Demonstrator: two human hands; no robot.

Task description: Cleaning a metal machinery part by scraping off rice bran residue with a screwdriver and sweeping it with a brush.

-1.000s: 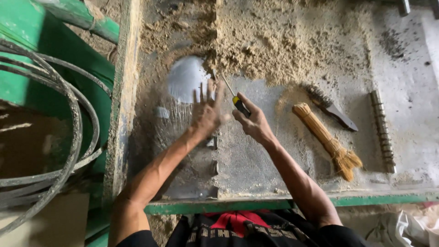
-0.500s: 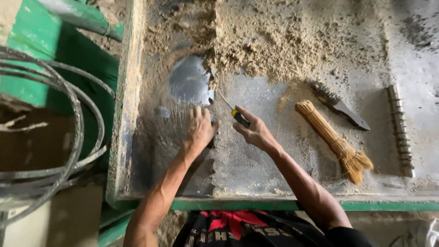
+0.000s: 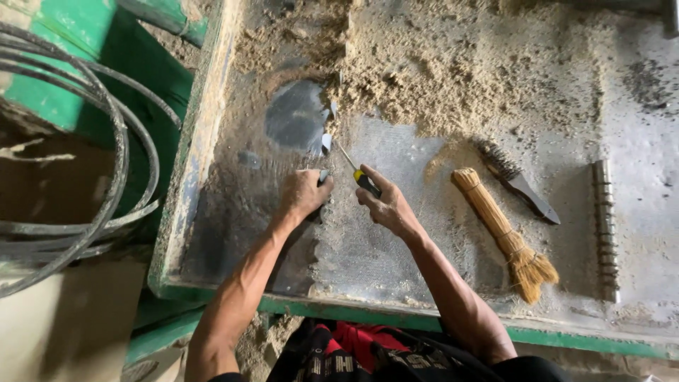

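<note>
The yellow-and-black screwdriver [image 3: 359,175] is lying in the grasp of the right hand [image 3: 384,204], its thin shaft pointing up-left toward the round grey metal disc [image 3: 296,123] on the dusty metal worktable [image 3: 396,247]. The left hand [image 3: 304,193] is pressing down just left of the screwdriver, fingers curled over a small dark part that is mostly hidden. Right of the screwdriver, a straw hand broom [image 3: 503,233] and a wire brush [image 3: 516,180] are lying side by side. Sawdust [image 3: 453,71] is piling above it.
</note>
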